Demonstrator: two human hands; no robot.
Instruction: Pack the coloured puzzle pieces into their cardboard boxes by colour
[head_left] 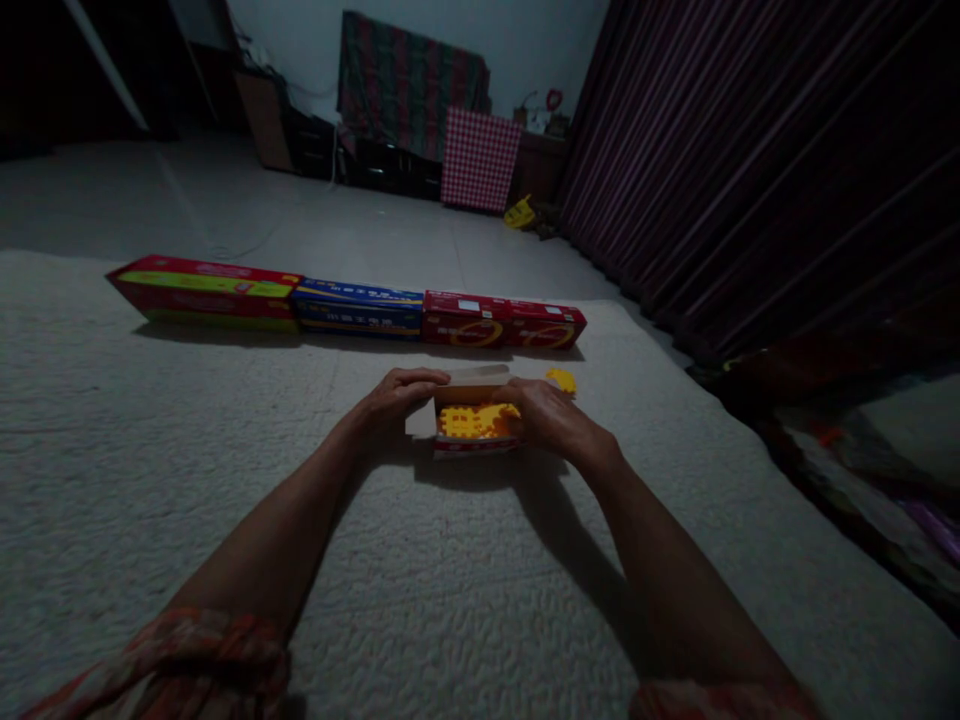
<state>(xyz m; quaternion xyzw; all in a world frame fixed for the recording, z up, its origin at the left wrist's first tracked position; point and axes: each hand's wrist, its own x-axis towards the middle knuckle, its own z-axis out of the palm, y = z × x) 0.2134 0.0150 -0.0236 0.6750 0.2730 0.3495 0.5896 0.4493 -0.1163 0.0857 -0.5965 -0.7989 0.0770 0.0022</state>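
my left grip [391, 400] and right grip [556, 415] clamp the open box [477, 450], yellow pieces [459, 423] inside, on a quilted cover [480, 600]; beyond it i see closed boxes [360, 308], pale floor [390, 235]; right of it, a curtain [750, 160].

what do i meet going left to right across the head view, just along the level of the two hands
Left hand → open box with yellow pieces inside → right hand.
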